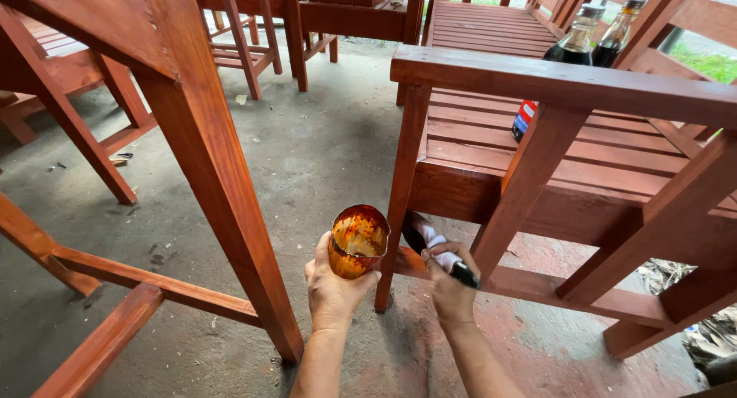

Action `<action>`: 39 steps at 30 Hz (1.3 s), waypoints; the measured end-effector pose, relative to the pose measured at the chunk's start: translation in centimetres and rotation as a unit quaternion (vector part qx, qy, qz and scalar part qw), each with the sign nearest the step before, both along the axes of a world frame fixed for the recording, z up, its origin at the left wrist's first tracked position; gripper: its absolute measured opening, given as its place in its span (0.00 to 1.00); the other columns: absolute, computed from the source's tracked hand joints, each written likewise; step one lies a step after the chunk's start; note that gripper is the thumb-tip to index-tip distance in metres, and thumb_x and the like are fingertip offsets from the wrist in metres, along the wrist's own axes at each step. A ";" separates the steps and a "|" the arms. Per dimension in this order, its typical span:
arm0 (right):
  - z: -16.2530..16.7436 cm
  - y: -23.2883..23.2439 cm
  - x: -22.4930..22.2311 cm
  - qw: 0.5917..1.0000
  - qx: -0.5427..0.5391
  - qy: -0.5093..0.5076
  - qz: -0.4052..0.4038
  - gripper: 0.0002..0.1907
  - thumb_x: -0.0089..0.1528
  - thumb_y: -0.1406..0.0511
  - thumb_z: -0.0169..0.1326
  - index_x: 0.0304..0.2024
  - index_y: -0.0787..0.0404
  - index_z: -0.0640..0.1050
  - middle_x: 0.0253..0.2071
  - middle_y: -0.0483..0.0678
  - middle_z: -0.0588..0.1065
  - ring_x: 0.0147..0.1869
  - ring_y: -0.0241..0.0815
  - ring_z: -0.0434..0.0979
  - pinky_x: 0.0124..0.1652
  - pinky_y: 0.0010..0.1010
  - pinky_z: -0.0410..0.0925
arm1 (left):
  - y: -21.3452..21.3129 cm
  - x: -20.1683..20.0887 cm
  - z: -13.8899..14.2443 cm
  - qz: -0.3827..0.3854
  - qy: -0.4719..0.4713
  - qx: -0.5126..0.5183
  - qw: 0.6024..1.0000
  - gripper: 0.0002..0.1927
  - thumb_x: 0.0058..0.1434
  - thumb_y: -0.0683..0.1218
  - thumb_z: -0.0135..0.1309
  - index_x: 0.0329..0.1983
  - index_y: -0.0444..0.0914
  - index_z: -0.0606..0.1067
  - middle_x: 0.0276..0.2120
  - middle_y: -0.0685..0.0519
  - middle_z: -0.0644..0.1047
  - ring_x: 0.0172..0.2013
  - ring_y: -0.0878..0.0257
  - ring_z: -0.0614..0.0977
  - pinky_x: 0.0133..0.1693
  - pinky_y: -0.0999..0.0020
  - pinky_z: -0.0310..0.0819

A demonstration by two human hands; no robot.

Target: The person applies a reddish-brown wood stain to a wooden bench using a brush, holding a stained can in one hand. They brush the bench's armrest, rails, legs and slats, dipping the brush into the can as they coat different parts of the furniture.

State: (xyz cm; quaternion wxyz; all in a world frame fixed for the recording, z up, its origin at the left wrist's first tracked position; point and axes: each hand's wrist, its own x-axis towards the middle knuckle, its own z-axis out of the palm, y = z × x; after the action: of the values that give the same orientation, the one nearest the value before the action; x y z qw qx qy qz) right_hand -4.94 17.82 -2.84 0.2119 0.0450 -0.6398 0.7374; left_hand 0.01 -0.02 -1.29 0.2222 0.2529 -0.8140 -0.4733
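- The step in hand is judged to be staining the reddish-brown wooden chair (pixel 583 168) at the right of the frame: a dark brush with a white cloth-wrapped handle (pixel 439 252) is laid against the inner face of the chair's front leg (pixel 401 191), just below the seat rail, near the lower middle of the frame.
- The right hand (pixel 451 287) is clenched round the lower end of the brush handle, knuckles up, with the forearm rising from the bottom edge and the wrist bent slightly inward towards the leg.
- The left hand (pixel 334 287) is closed as a grip round a cut-off translucent cup streaked with amber and brown stain (pixel 358 241); the cup is held upright, mouth open to the camera, just left of the chair leg and apart from it.
- Little liquid can be seen in the cup, so the next move is judged to call for a dip of the bristles, then even strokes along the grain with the cup kept level.
- Two dark glass bottles with pale caps (pixel 595 37) stand on the slatted seat surface at the upper right.
- A second stained wooden frame (pixel 207 160) crosses the left of the frame above the grey concrete floor (pixel 307 152).
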 end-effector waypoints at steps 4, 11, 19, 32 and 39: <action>3.2 0.0 -1.4 0.990 -0.132 -0.023 0.041 0.11 0.57 0.77 0.63 0.34 0.60 0.75 0.35 0.49 0.77 0.33 0.37 0.74 0.31 0.25 0.68 | 0.2 -0.2 0.0 0.013 0.000 -0.004 1.000 0.61 0.28 0.54 0.77 0.69 0.57 0.61 0.54 0.46 0.69 0.53 0.49 0.78 0.57 0.59 0.75; 12.7 -0.3 -2.9 0.982 -0.187 0.003 0.018 0.12 0.61 0.76 0.60 0.39 0.59 0.72 0.38 0.50 0.78 0.37 0.39 0.77 0.32 0.28 0.69 | 0.3 -0.4 -0.2 0.003 -0.032 0.019 0.999 0.60 0.30 0.53 0.77 0.70 0.57 0.60 0.55 0.47 0.68 0.55 0.49 0.77 0.58 0.58 0.74; 16.8 -0.1 -4.7 0.910 -0.407 -0.030 0.078 0.11 0.62 0.72 0.54 0.44 0.59 0.68 0.47 0.54 0.74 0.50 0.49 0.81 0.42 0.44 0.78 | 0.0 -0.7 -0.9 -0.003 -0.064 0.027 0.998 0.62 0.32 0.52 0.78 0.71 0.59 0.57 0.57 0.50 0.65 0.56 0.53 0.77 0.60 0.61 0.73; 9.9 -0.6 -8.7 0.913 -0.360 -0.181 0.058 0.04 0.66 0.69 0.59 0.39 0.63 0.76 0.36 0.49 0.74 0.38 0.40 0.76 0.44 0.42 0.78 | 0.2 -0.5 -0.9 0.002 -0.025 0.016 1.000 0.61 0.31 0.51 0.77 0.70 0.57 0.59 0.57 0.48 0.67 0.55 0.50 0.77 0.59 0.60 0.74; 12.4 -0.9 -11.4 0.784 -0.588 -0.163 0.114 0.08 0.66 0.66 0.53 0.44 0.64 0.74 0.48 0.53 0.77 0.49 0.54 0.82 0.48 0.50 0.75 | 0.3 -1.4 -0.1 -0.003 -0.007 0.024 1.000 0.61 0.29 0.50 0.78 0.69 0.57 0.59 0.57 0.49 0.67 0.56 0.51 0.76 0.58 0.59 0.74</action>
State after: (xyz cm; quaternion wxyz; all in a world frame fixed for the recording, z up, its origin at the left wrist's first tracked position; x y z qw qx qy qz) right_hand -16.39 16.91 9.60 0.0042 -0.1365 -0.0972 0.9859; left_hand -1.35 0.31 -1.36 0.2084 0.2590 -0.8049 -0.4916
